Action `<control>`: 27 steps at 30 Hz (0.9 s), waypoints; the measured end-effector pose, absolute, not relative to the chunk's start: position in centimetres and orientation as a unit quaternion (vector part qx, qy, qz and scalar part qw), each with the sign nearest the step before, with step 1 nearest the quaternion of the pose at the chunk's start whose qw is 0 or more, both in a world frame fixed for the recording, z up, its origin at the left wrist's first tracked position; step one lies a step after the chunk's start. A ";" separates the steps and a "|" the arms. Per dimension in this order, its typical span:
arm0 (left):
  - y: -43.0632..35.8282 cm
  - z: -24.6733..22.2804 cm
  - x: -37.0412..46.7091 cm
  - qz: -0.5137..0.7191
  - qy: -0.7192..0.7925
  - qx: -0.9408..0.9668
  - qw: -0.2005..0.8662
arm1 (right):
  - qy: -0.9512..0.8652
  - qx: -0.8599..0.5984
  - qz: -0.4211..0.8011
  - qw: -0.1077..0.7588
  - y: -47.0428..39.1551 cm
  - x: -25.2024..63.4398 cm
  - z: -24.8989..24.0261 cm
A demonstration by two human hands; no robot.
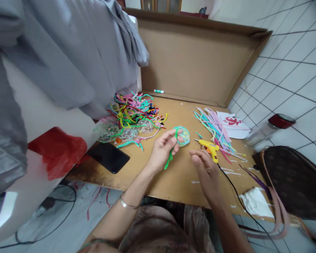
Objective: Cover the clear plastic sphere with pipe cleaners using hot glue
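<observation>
While the left hand (163,147) pinches a bluish disc (184,136) left of the glue gun (211,147), the right hand (205,170) curls nearby, closure unclear.

A flat black rectangular phone (109,158) lies well apart from a clear red-capped bottle (262,134) and a dark-brown patterned bag (292,181).

Soft, cool, fairly even light covers the tabletop (177,184); I can't tell where it comes from. Around the yellow glue gun (210,148) things are reasonably clear and the shadows faint. Just left of it, the fine strands of the coloured ring (184,135) blur together. Beyond it to the left, shade darkens the near edge of the cardboard panel (195,59). Far right of it, pale wall tiles (287,79) stretch towards a blackened upper corner; far left, the grey cloth (76,45) looks stretched and soft.
</observation>
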State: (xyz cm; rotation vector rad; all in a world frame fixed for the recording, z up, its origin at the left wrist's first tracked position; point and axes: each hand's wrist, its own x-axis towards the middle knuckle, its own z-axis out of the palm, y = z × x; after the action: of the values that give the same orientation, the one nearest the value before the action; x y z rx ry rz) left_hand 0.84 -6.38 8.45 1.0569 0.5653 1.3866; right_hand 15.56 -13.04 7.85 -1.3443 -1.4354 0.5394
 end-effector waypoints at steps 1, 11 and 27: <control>-6.7 8.0 1.1 0.564 0.259 0.513 0.593 | -0.588 -0.558 0.236 0.536 -12.7 15.5 8.2; -7.0 7.4 1.4 0.397 0.332 0.796 0.316 | -0.496 -0.525 0.398 0.566 -8.8 15.9 8.0; -4.6 8.4 0.2 0.425 0.366 0.764 0.320 | -0.367 -0.451 0.359 0.730 -6.5 17.9 8.5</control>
State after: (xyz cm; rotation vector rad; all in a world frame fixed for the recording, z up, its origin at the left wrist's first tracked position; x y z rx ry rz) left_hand 0.21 -4.59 8.36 2.0083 0.9620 1.1161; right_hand 17.91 -6.51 8.47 -0.9930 -0.8077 0.7898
